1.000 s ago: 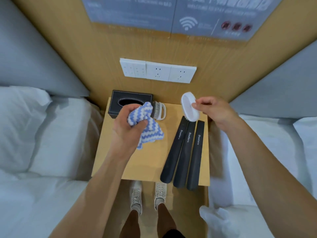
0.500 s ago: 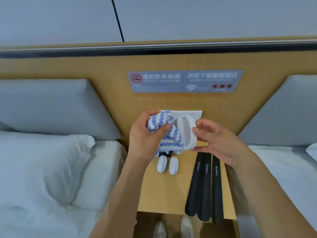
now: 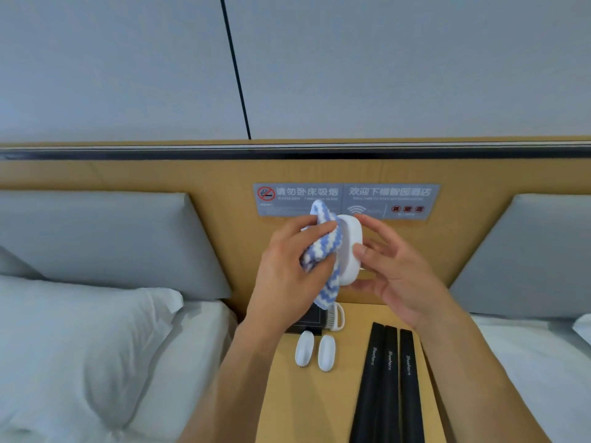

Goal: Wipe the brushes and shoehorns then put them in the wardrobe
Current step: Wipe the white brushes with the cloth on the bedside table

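My right hand (image 3: 388, 270) holds a white oval brush (image 3: 351, 247) upright at chest height, thumb and fingers pinching its edges. My left hand (image 3: 287, 266) grips a blue-and-white zigzag cloth (image 3: 321, 251) and presses it against the brush's left face. Below, on the wooden bedside table (image 3: 287, 398), lie two small white brushes (image 3: 315, 350) side by side. Three black shoehorns (image 3: 388, 378) lie parallel to their right. Another white brush with a loop handle (image 3: 335, 316) stands behind them, partly hidden by the cloth.
A black tissue box (image 3: 307, 321) sits at the table's back, mostly hidden by my left wrist. Beds with white pillows (image 3: 80, 340) flank the table on both sides. A wooden headboard with grey signs (image 3: 347, 199) rises behind.
Both hands rose from the table and came together, so the cloth now presses on the brush. The view tilted up toward the headboard and wall.
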A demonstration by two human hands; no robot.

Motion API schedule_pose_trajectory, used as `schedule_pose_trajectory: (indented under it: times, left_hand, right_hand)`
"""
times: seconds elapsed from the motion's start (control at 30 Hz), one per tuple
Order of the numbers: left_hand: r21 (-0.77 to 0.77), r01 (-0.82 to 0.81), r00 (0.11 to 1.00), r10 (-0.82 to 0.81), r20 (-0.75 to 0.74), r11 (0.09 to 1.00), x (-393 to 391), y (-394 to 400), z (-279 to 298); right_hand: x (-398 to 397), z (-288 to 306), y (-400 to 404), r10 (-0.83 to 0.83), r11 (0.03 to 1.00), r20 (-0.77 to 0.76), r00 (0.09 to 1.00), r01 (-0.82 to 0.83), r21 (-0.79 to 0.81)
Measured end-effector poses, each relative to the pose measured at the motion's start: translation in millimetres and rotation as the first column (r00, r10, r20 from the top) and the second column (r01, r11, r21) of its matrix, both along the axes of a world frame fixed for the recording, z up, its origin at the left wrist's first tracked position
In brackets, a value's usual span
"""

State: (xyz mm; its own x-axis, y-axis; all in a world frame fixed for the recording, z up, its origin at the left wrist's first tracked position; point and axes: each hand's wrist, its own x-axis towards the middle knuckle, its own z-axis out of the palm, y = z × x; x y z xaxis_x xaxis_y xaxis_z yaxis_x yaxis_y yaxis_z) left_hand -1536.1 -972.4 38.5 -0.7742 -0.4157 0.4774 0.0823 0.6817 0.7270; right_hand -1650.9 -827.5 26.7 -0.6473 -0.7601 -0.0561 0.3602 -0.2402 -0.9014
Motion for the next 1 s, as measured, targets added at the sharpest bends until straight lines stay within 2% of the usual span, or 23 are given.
schedule_pose_trajectory:
  times: [0.23,0.43,0.63,0.83,1.0]
  left_hand:
    - [-0.131,-0.025,1.0,0.025,-0.004,0.991,0.9,1.3,2.2]
    - [-0.046,-0.173,0.983,0.17,-0.068,0.984,-18.1,-1.5,20.2]
    - [-0.218,-0.12,0.982,0.083,-0.171,0.969,-28.3,3.9,25.4]
    - [-0.308,-0.011,0.998,-0.008,-0.061,0.951,-25.6,1.7,14.9]
    - [-0.386,0.181,0.983,-0.163,0.08,0.904,-16.5,-2.3,7.4]
  right_hand:
    - [0.8,5.2,1.0,0.079,0.996,-0.035,0.996,-0.078,0.048]
    - [-0.6,10.8,-1.1,0.118,0.992,-0.056,0.991,-0.115,0.057]
    - [-7.6,19.0,1.7,0.025,0.999,-0.071,0.997,-0.022,0.044]
    - [-9.4,17.5,0.1,-0.02,0.993,-0.073,0.997,0.028,0.117]
    - [-15.5,13.3,-1.5,-0.064,0.986,-0.04,0.997,0.07,0.15]
